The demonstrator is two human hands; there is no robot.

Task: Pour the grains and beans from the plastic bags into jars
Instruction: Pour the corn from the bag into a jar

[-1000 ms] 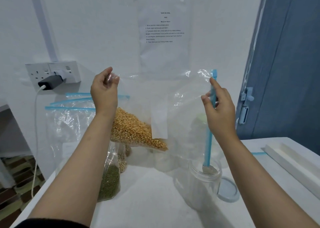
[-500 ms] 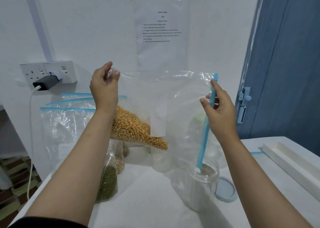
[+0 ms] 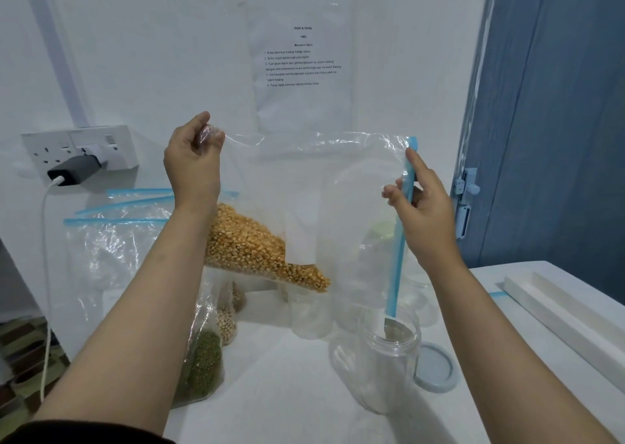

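I hold a clear zip bag (image 3: 351,213) turned on its side above the white table (image 3: 287,393). My left hand (image 3: 194,163) pinches its upper left corner. My right hand (image 3: 424,207) grips the blue zip edge (image 3: 399,241), which hangs down with its lower end inside the mouth of an open clear jar (image 3: 389,359). Yellow corn kernels (image 3: 257,251) lie heaped in the bag's lower left part, away from the zip edge. The jar looks empty of grain.
Other zip bags (image 3: 111,257) stand at the left, one with green beans (image 3: 203,362), one with pale beans (image 3: 226,322). A blue-grey lid (image 3: 436,369) lies right of the jar. More clear jars (image 3: 309,315) stand behind. A white tray (image 3: 568,311) lies at right; a wall socket with charger (image 3: 76,170) at left.
The bag has stretched flatter between my hands and its top edge now runs level. The zip edge has tilted, its lower end staying in the jar mouth. The corn has not moved.
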